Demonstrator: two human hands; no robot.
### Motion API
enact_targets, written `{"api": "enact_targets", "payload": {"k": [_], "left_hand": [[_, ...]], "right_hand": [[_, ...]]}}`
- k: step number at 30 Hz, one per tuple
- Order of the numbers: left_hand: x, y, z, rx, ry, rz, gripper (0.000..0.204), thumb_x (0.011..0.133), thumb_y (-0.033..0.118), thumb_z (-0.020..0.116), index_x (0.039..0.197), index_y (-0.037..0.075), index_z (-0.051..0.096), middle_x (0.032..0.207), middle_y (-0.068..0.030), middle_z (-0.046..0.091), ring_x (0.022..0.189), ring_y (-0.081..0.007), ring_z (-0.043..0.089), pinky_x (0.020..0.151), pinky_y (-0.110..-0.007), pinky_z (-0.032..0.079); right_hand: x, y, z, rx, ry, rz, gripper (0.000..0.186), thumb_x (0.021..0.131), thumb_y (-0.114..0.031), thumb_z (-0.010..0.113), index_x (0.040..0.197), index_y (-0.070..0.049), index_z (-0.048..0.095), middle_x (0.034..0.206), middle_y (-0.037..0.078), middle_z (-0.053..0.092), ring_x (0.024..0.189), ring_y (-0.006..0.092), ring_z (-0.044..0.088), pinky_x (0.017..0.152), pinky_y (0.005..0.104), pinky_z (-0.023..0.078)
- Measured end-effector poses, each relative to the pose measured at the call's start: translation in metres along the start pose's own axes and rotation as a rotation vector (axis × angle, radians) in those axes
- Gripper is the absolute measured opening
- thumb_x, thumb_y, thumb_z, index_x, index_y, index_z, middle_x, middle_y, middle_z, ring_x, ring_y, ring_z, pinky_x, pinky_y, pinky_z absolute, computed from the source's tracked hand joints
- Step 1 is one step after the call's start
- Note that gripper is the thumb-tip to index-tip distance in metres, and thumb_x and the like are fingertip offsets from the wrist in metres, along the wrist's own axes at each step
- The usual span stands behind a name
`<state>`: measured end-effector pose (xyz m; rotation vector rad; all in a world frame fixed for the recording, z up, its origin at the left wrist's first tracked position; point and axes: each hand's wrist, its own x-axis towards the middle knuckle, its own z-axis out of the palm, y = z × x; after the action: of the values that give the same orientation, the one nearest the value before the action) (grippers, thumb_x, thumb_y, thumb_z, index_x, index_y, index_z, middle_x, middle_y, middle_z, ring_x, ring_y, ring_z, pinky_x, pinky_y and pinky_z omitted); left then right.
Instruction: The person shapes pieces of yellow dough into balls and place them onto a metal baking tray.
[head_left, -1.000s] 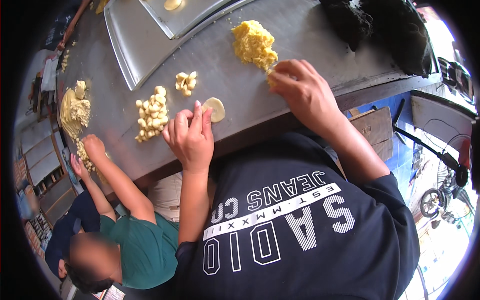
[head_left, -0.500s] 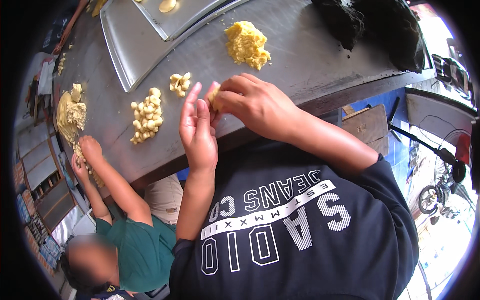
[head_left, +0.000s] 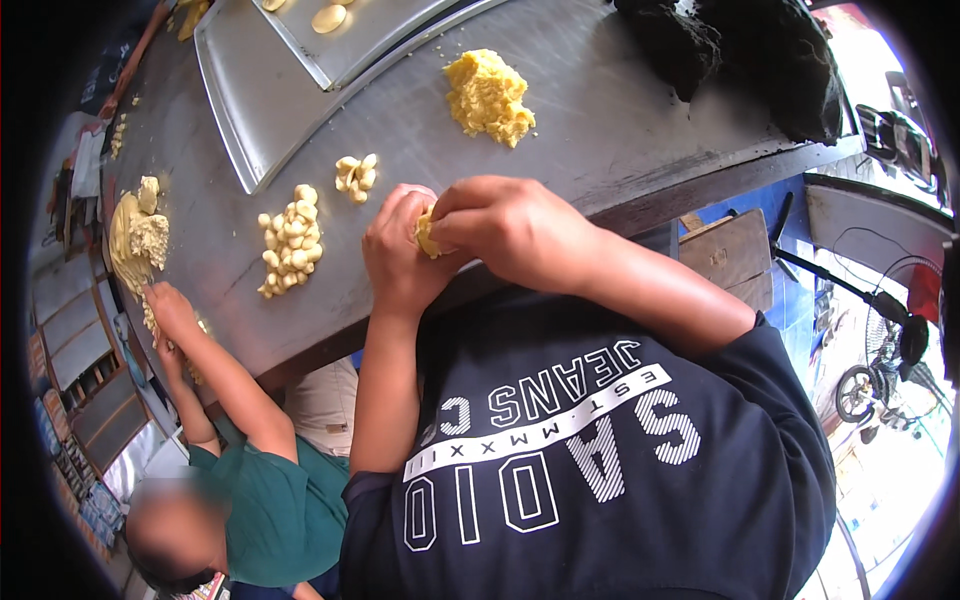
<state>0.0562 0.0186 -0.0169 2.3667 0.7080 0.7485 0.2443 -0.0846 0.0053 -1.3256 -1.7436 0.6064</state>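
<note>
A lump of yellow dough [head_left: 427, 238] shows between my two hands at the table's near edge. The curled fingers of my left hand [head_left: 397, 245] close round it from the left. From the right, my right hand [head_left: 515, 228] pinches the same lump, its fingertips partly hidden. Just beyond my left hand lies a small cluster of pale dough balls [head_left: 356, 178]. A larger pile of similar balls [head_left: 292, 242] sits to its left. Farther off, a crumbly yellow dough mound [head_left: 490, 97] rests on the metal table [head_left: 400, 130].
Metal trays [head_left: 240, 120] with flat round pieces [head_left: 328, 18] lie at the far left. A co-worker in a green shirt [head_left: 285, 510] handles dough at the left, beside another dough heap [head_left: 140, 235]. Black plastic [head_left: 750, 60] covers the far right corner.
My left hand's fingers, extended before, have curled in round the dough. My right hand has lowered slightly toward me, still pinching it. The co-worker's hands have shifted slightly.
</note>
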Motion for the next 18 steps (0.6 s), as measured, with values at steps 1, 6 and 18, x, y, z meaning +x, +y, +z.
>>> {"api": "enact_targets", "payload": {"k": [1, 6, 18], "left_hand": [[0.002, 0.005, -0.005, 0.000, -0.002, 0.001, 0.056, 0.067, 0.030, 0.109, 0.098, 0.005, 0.070, 0.094, -0.0116, 0.073, 0.083, -0.0353, 0.076, 0.072, -0.043, 0.060], [-0.009, 0.002, -0.010, -0.278, -0.220, -0.106, 0.066, 0.059, 0.040, 0.113, 0.094, 0.006, 0.069, 0.086, -0.0093, 0.074, 0.075, -0.0336, 0.074, 0.071, -0.044, 0.059], [-0.012, -0.003, -0.015, -0.903, -0.093, -0.460, 0.029, 0.119, 0.034, 0.068, 0.110, 0.006, 0.070, 0.088, 0.0006, 0.061, 0.074, -0.0077, 0.052, 0.066, -0.026, 0.042]], "right_hand": [[0.003, 0.001, -0.007, 0.109, -0.074, 0.088, 0.038, 0.085, -0.008, 0.085, 0.123, -0.011, 0.081, 0.121, 0.009, 0.077, 0.117, 0.0337, 0.075, 0.098, 0.0450, 0.063], [0.019, -0.004, -0.005, 0.031, 0.091, 0.201, 0.057, 0.080, -0.007, 0.094, 0.134, -0.014, 0.078, 0.136, 0.011, 0.072, 0.127, 0.0358, 0.071, 0.107, 0.0468, 0.061], [-0.012, 0.033, -0.049, -0.744, 0.133, 0.314, 0.013, 0.095, -0.015, 0.075, 0.107, -0.011, 0.079, 0.107, 0.006, 0.081, 0.101, 0.0328, 0.075, 0.092, 0.0458, 0.061]]}}
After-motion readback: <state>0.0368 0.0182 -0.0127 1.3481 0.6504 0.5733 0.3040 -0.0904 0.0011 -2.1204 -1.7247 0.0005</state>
